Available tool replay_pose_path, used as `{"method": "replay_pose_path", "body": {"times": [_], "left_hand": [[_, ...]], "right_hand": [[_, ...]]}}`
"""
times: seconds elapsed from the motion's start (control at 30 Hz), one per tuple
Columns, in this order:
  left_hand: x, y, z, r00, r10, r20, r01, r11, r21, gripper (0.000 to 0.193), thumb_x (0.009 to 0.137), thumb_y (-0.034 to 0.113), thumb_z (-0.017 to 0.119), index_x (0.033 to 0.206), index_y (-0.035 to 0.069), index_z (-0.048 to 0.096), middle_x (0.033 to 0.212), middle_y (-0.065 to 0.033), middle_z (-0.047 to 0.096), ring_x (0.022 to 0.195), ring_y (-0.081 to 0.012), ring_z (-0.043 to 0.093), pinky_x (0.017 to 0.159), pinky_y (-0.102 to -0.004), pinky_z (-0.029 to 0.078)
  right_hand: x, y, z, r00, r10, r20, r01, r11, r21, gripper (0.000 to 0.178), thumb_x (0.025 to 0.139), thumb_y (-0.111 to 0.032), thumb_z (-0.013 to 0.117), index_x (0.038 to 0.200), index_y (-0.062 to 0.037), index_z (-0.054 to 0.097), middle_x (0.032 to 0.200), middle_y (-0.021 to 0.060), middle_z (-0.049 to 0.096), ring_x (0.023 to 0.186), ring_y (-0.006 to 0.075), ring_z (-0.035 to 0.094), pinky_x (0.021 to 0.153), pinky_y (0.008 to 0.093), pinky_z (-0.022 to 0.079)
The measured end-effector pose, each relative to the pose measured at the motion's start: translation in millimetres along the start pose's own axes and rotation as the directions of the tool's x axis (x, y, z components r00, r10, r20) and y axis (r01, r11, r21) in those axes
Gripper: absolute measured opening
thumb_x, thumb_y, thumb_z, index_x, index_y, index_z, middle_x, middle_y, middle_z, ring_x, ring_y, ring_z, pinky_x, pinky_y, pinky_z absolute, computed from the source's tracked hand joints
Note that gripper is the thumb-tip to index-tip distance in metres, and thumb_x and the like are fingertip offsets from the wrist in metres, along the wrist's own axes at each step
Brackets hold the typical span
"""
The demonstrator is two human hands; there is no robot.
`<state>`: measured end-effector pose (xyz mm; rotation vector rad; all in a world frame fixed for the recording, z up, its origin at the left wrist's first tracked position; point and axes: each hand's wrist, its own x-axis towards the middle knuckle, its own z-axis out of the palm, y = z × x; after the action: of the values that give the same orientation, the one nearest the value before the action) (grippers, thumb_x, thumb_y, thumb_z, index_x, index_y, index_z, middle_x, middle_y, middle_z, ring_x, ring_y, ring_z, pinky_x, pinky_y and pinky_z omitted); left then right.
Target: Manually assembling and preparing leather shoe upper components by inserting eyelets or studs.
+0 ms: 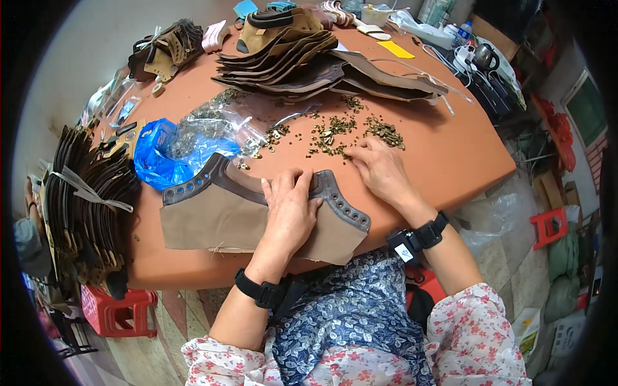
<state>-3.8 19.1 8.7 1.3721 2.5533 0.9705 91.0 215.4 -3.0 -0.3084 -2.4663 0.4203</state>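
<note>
A tan and dark-brown shoe upper (215, 215) lies spread at the table's near edge, with a row of eyelet holes along each dark flap. My left hand (290, 206) is closed over the middle of its top edge, thumb bent inward. Beyond and to the right, my right hand (381, 170) reaches to loose brass-coloured metal pieces (333, 128), thumb and forefinger pinched together at their near side. Whatever sits between those fingertips is too small to make out. Another little heap of metal pieces (385, 132) lies just past that hand.
A blue plastic bag (153, 154) and a clear bag of metal pieces (206, 125) lie left of centre. Stacked brown uppers (277, 64) fill the far side; a tied bundle of uppers (90, 199) stands at the left edge. Red stools (119, 312) are on the floor.
</note>
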Motion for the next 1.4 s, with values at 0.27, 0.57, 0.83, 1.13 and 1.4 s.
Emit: {"method": "replay_pose_path", "body": {"times": [0.27, 0.57, 0.83, 1.13, 1.4], "left_hand": [[-1, -2, 2, 1.0, 0.005, -0.022, -0.006, 1.0, -0.019, 0.053, 0.08, 0.01, 0.071, 0.131, 0.006, 0.055, 0.124, -0.0118, 0.052, 0.123, -0.0322, 0.046, 0.115, -0.0588, 0.014], [-1, -2, 3, 1.0, 0.001, -0.017, -0.001, 1.0, -0.027, 0.052, 0.081, 0.01, 0.07, 0.13, 0.006, 0.055, 0.124, -0.0109, 0.053, 0.123, -0.0308, 0.046, 0.115, -0.058, 0.013], [-1, -2, 3, 1.0, 0.004, -0.019, -0.005, 1.0, -0.02, 0.051, 0.081, 0.01, 0.069, 0.13, 0.005, 0.055, 0.124, -0.0109, 0.053, 0.123, -0.0304, 0.046, 0.115, -0.058, 0.013], [-2, -1, 2, 1.0, 0.008, -0.028, -0.009, 1.0, -0.025, 0.051, 0.081, 0.01, 0.07, 0.13, 0.006, 0.055, 0.123, -0.0115, 0.053, 0.122, -0.0304, 0.047, 0.115, -0.0576, 0.013], [-1, -2, 2, 1.0, -0.006, -0.029, 0.004, 0.998, -0.06, 0.051, 0.081, 0.01, 0.07, 0.13, 0.005, 0.056, 0.122, -0.012, 0.054, 0.12, -0.0309, 0.048, 0.116, -0.0564, 0.013]], "right_hand": [[-14, 8, -9, 0.986, 0.154, -0.064, -0.141, 0.975, 0.172, 0.009, 0.082, -0.004, 0.066, 0.09, -0.0008, 0.068, 0.088, 0.0124, 0.065, 0.079, 0.0289, 0.063, 0.072, 0.0362, 0.05], [-13, 6, -10, 0.988, 0.154, -0.021, -0.152, 0.987, 0.058, 0.008, 0.082, -0.006, 0.066, 0.088, 0.0002, 0.067, 0.086, 0.013, 0.064, 0.08, 0.03, 0.062, 0.073, 0.0371, 0.05], [-10, -1, -8, 0.998, 0.064, -0.015, -0.064, 0.998, -0.028, 0.009, 0.083, -0.012, 0.067, 0.087, -0.0037, 0.068, 0.086, 0.0109, 0.062, 0.085, 0.0304, 0.06, 0.074, 0.0394, 0.048], [-1, -4, -7, 0.998, -0.039, 0.039, 0.044, 0.991, -0.123, 0.008, 0.084, -0.013, 0.065, 0.086, -0.0053, 0.065, 0.086, 0.009, 0.059, 0.089, 0.0286, 0.059, 0.076, 0.0394, 0.049], [1, -3, -7, 0.995, -0.061, 0.075, 0.072, 0.987, -0.143, 0.006, 0.083, -0.01, 0.064, 0.087, -0.0055, 0.063, 0.086, 0.0088, 0.059, 0.091, 0.0283, 0.058, 0.077, 0.0388, 0.05]]}}
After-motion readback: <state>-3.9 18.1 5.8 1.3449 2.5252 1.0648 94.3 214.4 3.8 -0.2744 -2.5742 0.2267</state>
